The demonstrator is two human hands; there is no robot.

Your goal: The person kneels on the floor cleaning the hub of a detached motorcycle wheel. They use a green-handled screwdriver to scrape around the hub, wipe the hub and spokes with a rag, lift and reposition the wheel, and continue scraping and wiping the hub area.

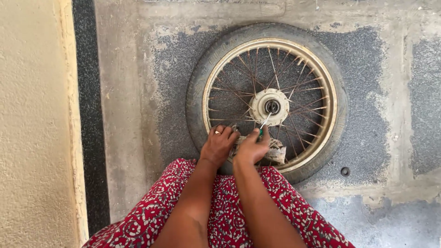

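Head view, looking straight down. A spoked wheel (268, 103) with its dark tyre (195, 98) lies flat on a worn concrete floor (133, 105); the pale metal rim (331, 103) encloses thin wire spokes (232, 92) that run to a light-coloured hub (270, 106) at the centre.

The person's left hand (218, 146), a ring on one finger, rests palm down on the near part of the rim, its fingers (225, 133) curled loosely over the spokes and touching a crumpled grey cloth (274, 151) that lies across the spokes just below the hub; whether it grips the cloth cannot be told.

The right hand (251, 148), just beside the left and touching the same cloth, has its fingers closed around a slim tool with a green handle and a bright metal shaft (265, 121). The shaft points up and away from the hand toward the lower edge of the hub, its tip at or very near the hub.

Both forearms extend from the lower edge of the picture over a red patterned garment (294, 206).

A pale rough wall (32, 124) and a dark strip (89, 115) border the floor on the left; a small dark ring (345, 171) lies on the floor just outside the tyre at the right
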